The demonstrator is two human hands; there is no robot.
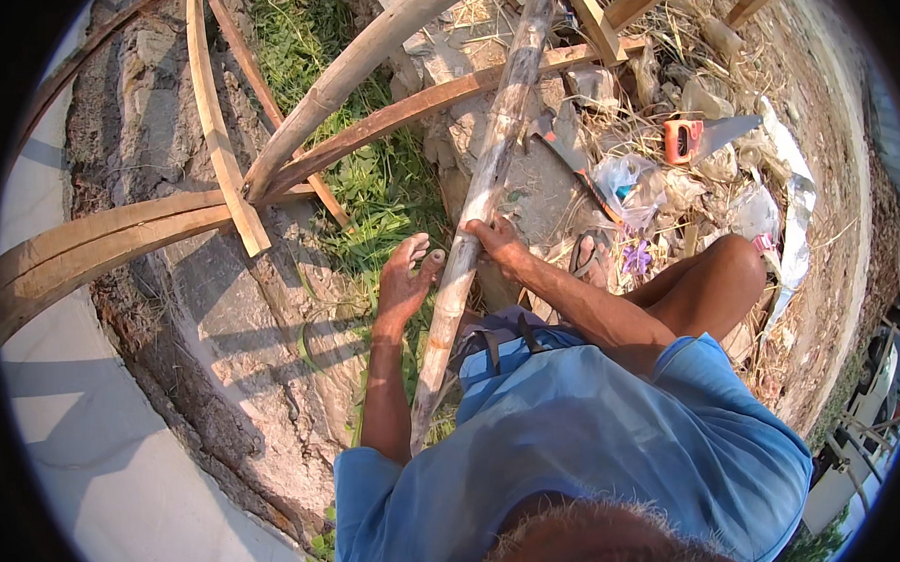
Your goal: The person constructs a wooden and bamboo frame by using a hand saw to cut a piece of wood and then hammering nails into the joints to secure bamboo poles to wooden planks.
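A long bamboo pole (488, 176), pale with dark blotches, slants from the top of the view down past my left side. My right hand (498, 245) grips it, thumb pressed on its upper face and the fingers partly hidden beneath. Just left of the pole, my left hand (406, 282) is raised with its fingers apart, holding nothing. Whether its thumb touches the pole I cannot tell. To the right of the pole lies a long, narrow dark tool with orange edging (575, 168). Farther right rests a handsaw (685, 141) with an orange handle.
Ahead, a bamboo pole (349, 76) and wooden beams (121, 238) cross at a joint. Grass (378, 204) grows between stone slabs. Right of me lie a clear plastic bag (633, 190), dry straw and a silvery strip (796, 209). My sandalled foot (593, 258) is near the pole.
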